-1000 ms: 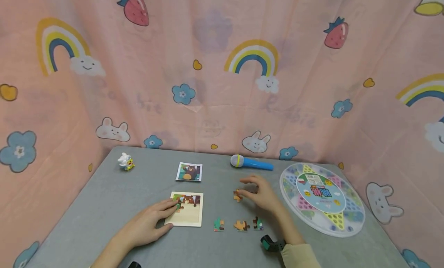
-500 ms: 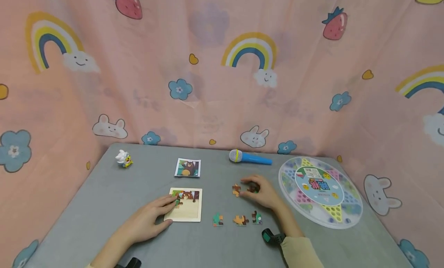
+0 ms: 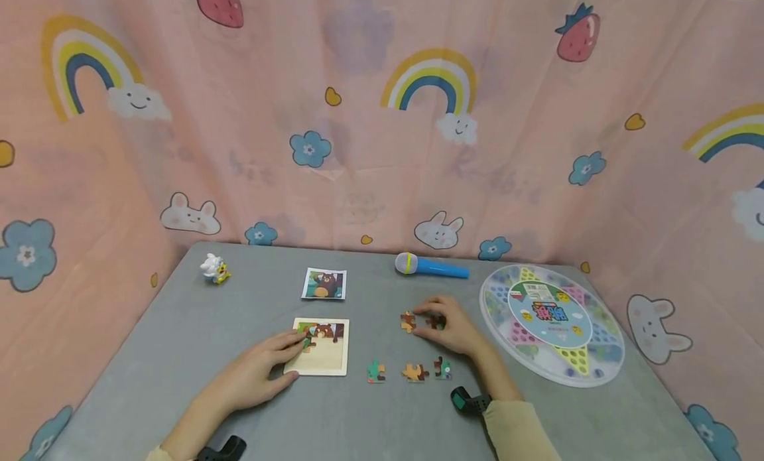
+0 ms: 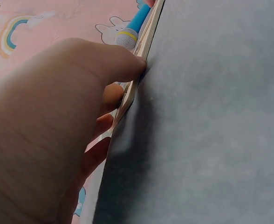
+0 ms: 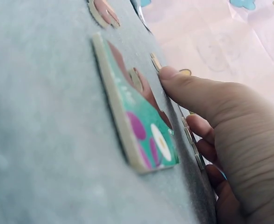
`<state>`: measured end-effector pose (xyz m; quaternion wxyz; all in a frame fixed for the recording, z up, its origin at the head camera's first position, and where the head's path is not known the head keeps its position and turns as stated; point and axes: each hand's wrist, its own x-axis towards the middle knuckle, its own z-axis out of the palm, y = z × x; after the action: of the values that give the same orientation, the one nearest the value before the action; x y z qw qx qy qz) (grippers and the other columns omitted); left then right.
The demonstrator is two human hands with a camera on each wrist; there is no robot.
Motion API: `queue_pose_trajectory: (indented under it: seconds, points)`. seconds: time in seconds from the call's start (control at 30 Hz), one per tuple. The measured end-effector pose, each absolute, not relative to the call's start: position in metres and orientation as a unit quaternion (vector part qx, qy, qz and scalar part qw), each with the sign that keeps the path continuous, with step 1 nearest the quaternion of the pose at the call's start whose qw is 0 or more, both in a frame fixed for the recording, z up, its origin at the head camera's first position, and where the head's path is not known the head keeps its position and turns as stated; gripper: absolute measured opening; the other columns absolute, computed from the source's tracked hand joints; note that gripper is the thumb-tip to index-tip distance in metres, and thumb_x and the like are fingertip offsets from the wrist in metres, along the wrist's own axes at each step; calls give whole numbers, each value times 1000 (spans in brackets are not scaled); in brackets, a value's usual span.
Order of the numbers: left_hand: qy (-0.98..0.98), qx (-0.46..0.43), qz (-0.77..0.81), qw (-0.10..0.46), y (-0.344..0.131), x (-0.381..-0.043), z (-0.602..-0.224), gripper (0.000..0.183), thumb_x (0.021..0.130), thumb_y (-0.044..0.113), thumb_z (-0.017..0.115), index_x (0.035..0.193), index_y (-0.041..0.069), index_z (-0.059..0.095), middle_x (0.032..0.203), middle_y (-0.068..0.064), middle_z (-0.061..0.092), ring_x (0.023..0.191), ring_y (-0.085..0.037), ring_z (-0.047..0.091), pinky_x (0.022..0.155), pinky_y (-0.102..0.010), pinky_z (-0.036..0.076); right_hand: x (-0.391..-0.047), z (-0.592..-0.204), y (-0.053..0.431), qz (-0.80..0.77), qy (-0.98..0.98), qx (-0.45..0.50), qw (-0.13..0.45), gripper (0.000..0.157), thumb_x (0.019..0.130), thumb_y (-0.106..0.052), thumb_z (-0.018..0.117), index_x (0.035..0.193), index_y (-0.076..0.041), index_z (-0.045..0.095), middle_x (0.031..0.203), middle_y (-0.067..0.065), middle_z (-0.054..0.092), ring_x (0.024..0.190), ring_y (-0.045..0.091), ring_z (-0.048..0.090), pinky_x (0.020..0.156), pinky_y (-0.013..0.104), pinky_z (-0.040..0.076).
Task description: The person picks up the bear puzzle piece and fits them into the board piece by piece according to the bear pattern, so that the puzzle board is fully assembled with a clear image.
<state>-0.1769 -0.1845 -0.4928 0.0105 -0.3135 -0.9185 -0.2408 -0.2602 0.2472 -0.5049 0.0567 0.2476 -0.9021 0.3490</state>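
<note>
A square wooden puzzle board, with a bear picture partly laid along its top, lies left of centre. My left hand rests on its left side with loosely extended fingers; in the left wrist view the thumb touches the board's edge. My right hand is over the table, thumb and index finger apart in a loose curve beside a brown puzzle piece. A darker piece shows under that hand. Nearer lie a green piece, an orange-brown piece and a green-and-brown piece.
A bear picture card lies behind the board. Farther back is a blue toy microphone. A round, clear-rimmed board game takes up the right side, and a small white-and-yellow figurine stands at the far left.
The head view tilts slightly, shifting the whole scene in frame. Both hands stay in nearly the same places, and the board and pieces keep their arrangement.
</note>
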Motion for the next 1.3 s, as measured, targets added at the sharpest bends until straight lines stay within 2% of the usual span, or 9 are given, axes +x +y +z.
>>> queue_pose_trajectory:
  seconds: [0.4, 0.67, 0.93, 1.07, 1.3]
  points:
    - [-922, -304, -242, -1, -184, -175, -491, 58, 98, 23, 77, 150, 4, 61, 160, -9, 52, 148, -35, 49, 114, -58, 46, -260, -507, 244, 317, -913, 248, 63, 27, 91, -29, 86, 117, -22, 82, 120, 3, 67, 111, 25, 52, 90, 44, 46]
    - [-921, -302, -245, 1, -183, -175, -491, 57, 97, 23, 77, 149, 5, 61, 160, -9, 53, 148, -35, 49, 114, -58, 46, -258, -505, 242, 311, -914, 253, 67, 26, 93, -24, 84, 118, -20, 81, 122, 6, 67, 116, 29, 53, 94, 48, 47]
    - [-921, -303, -245, -4, -184, -176, -491, 57, 98, 23, 77, 149, 5, 61, 161, -9, 52, 148, -35, 48, 114, -58, 46, -258, -505, 242, 311, -909, 267, 75, 25, 93, -22, 84, 118, -18, 81, 121, 6, 67, 112, 26, 53, 90, 44, 47]
    - [-921, -306, -243, 2, -185, -176, -491, 57, 98, 23, 77, 149, 5, 61, 161, -9, 52, 148, -35, 49, 114, -58, 46, -258, -505, 242, 312, -908, 270, 77, 25, 93, -21, 84, 117, -17, 81, 121, 7, 68, 113, 27, 55, 93, 48, 48]
    - [-921, -305, -242, 1, -185, -177, -494, 57, 98, 24, 77, 150, 5, 61, 161, -8, 52, 149, -34, 48, 114, -58, 46, -259, -505, 243, 317, -911, 252, 74, 24, 97, -22, 80, 120, -16, 79, 121, 3, 70, 113, 26, 58, 94, 47, 50]
